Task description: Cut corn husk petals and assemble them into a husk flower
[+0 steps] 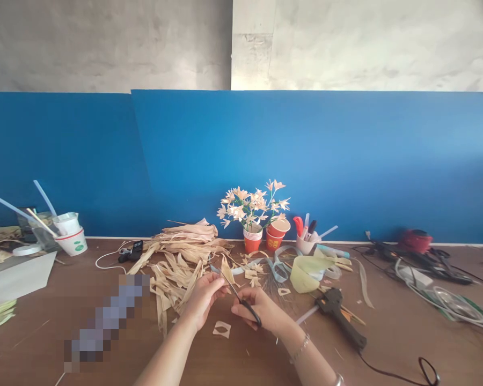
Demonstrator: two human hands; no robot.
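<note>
Tan dried husk piece (227, 269): near the table's centre, its tip pointing to twelve o'clock, just above your left fingertips. Your left hand (204, 300) appears to pinch its lower end. Your right hand (261, 308) is clamped on the scissors (250, 312), blades aimed at ten o'clock, tips beside the piece. The two hands sit near each other, not touching. Whether the blades are parted, you cannot tell from this view.

Surroundings, taken from the piece: husk pile (181, 279) at nine o'clock; pale flowers (245, 203) in a red cup (253, 245) at one; glue gun (333, 303) between three and four; scrap (216, 331) with a hole in it at six.

Judgement: step in hand looks like trimming the piece. Your next move calls for a steady left pinch, fingertips out of the blade line, and a small, controlled snip. Risk: thin husk may split or twist.
</note>
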